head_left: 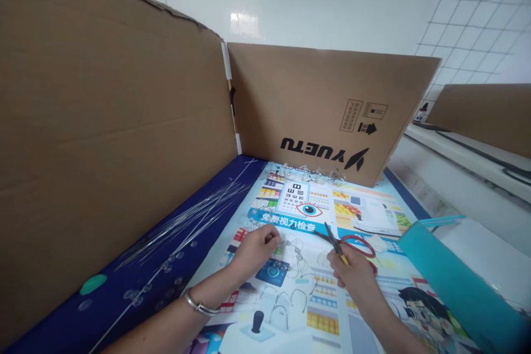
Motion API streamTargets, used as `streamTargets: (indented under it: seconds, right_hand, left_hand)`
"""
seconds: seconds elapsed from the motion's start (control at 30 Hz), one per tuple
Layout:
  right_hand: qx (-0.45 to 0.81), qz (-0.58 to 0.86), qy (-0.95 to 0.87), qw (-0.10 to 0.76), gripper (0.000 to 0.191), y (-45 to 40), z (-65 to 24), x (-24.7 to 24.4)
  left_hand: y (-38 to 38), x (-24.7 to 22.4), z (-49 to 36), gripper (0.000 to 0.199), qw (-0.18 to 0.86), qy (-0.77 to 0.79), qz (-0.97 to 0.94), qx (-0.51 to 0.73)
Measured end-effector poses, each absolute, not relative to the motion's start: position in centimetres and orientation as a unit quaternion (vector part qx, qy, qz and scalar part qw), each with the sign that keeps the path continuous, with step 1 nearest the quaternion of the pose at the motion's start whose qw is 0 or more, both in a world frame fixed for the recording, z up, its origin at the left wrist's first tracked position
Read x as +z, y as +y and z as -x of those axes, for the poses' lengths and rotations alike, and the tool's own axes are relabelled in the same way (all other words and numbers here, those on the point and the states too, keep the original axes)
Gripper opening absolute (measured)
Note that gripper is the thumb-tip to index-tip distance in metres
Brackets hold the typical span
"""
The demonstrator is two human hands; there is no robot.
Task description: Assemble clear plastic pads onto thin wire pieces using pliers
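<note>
My left hand (pixel 258 249), a metal bangle (pixel 201 306) on its wrist, is closed in a pinch over the printed sheet (pixel 290 310); what its fingers hold is too small to make out. Yellow-handled pliers (pixel 334 241) are gripped in my right hand (pixel 350 268), jaws pointing up and left. Red-handled scissors (pixel 360 244) lie just beyond that hand, partly behind the pliers. Between my hands is a tangle of thin wire and clear pieces (pixel 297 251). Several curved wires (pixel 279 310) rest nearer to me on the sheet.
Tall cardboard panels (pixel 124 94) stand at the left and back. Long clear strands (pixel 194 213), clear discs (pixel 168 267) and a green disc (pixel 93 284) lie on blue cloth at left. More wire pieces (pixel 319 173) line the back panel. A teal folder (pixel 452 271) is at right.
</note>
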State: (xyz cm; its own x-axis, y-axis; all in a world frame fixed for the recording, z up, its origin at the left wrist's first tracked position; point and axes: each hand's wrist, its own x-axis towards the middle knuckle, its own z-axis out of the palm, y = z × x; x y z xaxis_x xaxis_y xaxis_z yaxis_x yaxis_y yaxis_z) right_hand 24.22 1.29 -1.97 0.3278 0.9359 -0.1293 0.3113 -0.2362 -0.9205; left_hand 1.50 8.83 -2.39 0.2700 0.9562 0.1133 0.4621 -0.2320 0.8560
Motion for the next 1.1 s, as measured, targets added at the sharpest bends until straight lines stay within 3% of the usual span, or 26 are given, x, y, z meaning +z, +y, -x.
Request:
streamTargets:
  seconds: [0.47, 0.7, 1.1]
  right_hand:
    - [0.224, 0.734, -0.601, 0.224, 0.021, 3.3, -23.7, -0.4]
    - [0.178, 0.743, -0.624, 0.165, 0.010, 2.9, -23.0, 0.4]
    - [0.116, 0.759, -0.638, 0.068, 0.017, 1.9, -26.0, 2.5]
  left_hand:
    - [9.0, -2.5, -1.3, 0.014, 0.245, 0.529, -0.779, 0.232]
    - [9.3, -3.0, -1.1, 0.014, 0.254, 0.522, -0.779, 0.238]
    - [9.5, -3.4, -0.9, 0.017, 0.282, 0.501, -0.766, 0.288]
